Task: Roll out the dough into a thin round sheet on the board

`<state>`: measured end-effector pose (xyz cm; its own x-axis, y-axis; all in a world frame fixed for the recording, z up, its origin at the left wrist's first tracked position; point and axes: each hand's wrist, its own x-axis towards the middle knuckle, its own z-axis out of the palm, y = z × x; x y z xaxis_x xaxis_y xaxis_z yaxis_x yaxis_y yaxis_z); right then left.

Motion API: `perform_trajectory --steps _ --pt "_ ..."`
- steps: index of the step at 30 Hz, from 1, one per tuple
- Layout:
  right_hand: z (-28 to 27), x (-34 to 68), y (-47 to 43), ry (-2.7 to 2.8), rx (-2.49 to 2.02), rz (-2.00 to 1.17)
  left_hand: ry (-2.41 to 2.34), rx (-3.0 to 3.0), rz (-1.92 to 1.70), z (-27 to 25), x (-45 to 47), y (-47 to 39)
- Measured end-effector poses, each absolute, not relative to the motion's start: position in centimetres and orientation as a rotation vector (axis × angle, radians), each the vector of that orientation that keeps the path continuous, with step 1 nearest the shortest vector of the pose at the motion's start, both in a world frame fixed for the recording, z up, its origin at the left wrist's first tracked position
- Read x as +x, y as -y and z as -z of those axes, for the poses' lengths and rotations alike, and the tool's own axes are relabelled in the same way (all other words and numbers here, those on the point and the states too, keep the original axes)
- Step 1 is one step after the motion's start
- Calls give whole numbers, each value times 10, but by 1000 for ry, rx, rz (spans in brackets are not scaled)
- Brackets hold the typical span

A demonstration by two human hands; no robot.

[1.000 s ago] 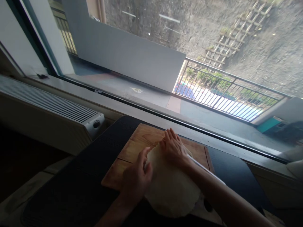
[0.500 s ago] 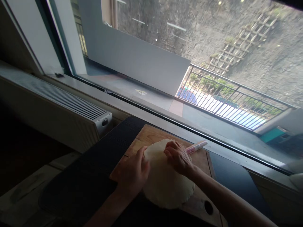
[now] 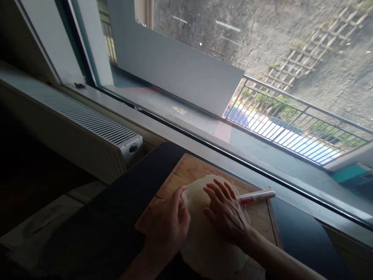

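A thin, pale round sheet of dough (image 3: 201, 241) with an uneven edge lies on a wooden board (image 3: 186, 167) and reaches past its near side. My right hand (image 3: 225, 210) rests on the dough with its fingers spread. Beside that hand, a slim pink-and-white stick (image 3: 258, 196) lies over the board's right edge; its inner end is hidden behind my hand. At the dough's left edge is my left hand (image 3: 171, 217), thumb and index finger apart; its other fingers are in shadow.
The board is on a dark table (image 3: 116, 202) against the window sill (image 3: 151, 124). To the left stands a white radiator (image 3: 128, 151). Beyond the glass are a railing (image 3: 291, 120) and a rough slope (image 3: 262, 42).
My right hand has moved slightly right and down over the dough, its fingers now more spread. The stick has shifted right and lies flatter. The whole view has tilted a little.
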<state>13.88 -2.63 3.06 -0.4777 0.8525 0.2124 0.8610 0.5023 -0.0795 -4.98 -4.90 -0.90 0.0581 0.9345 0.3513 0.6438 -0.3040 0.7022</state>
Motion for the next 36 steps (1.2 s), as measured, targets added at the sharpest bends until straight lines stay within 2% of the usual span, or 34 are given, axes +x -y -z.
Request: perform_trajectory --steps 4,8,15,19,24,31,36 --pt "-34 125 -31 2424 -1590 94 -1596 1952 -1098 7 -49 48" --pt "-42 115 -98 2272 -1835 -40 -1591 1944 -1106 8 -49 48" --pt "-30 116 10 2453 -1572 38 -1608 1979 -1108 11 -49 49" --pt "-30 114 -33 2267 -1693 132 -1603 1976 -1098 11 -49 48" --pt "-52 142 -108 2002 -1989 -225 -1603 1966 -1111 11 -51 48" --pt "-53 223 -34 2258 -1891 -556 -1635 1949 -1054 5 -44 53" --pt "-52 224 -35 2055 -2078 -874 -1567 1818 -1024 -7 -38 58"
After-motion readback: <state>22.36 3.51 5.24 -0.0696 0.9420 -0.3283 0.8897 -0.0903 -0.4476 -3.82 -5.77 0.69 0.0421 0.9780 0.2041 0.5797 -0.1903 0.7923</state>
